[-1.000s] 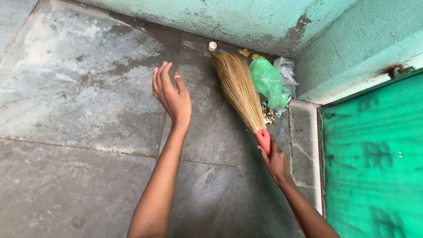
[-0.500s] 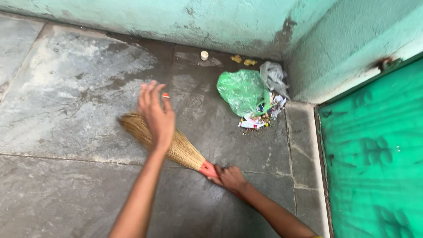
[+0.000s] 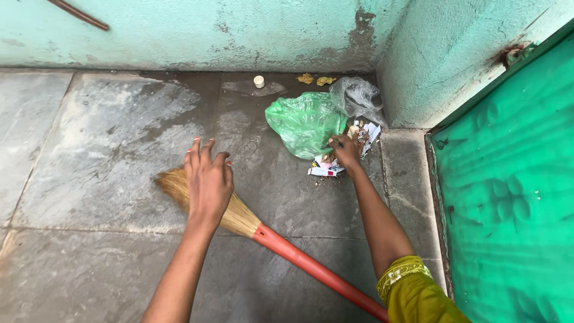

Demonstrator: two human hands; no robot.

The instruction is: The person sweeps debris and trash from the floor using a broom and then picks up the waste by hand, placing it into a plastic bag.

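The broom (image 3: pixel 251 224) lies flat on the stone floor (image 3: pixel 101 137), its straw head at centre left of the frame and its red-orange handle running down to the lower right edge. The left hand (image 3: pixel 208 179) hovers over the straw head with fingers spread and loosely curved, gripping nothing; whether it touches the bristles I cannot tell. The right hand (image 3: pixel 347 149) reaches up toward the corner, right of centre, and rests in the litter pile (image 3: pixel 327 167) of paper scraps just below the green plastic bag (image 3: pixel 302 122). Its fingers are curled down into the scraps, but whether they have hold of anything I cannot tell. A yellow sleeve (image 3: pixel 412 290) shows on that arm at the lower right. Beside the green bag, against the wall, sits a crumpled clear plastic bag (image 3: pixel 359 98). A small white cap (image 3: pixel 259 81) stands on the floor near the base of the pale green wall (image 3: pixel 179 33). A green metal door (image 3: pixel 514 191) fills the right side.
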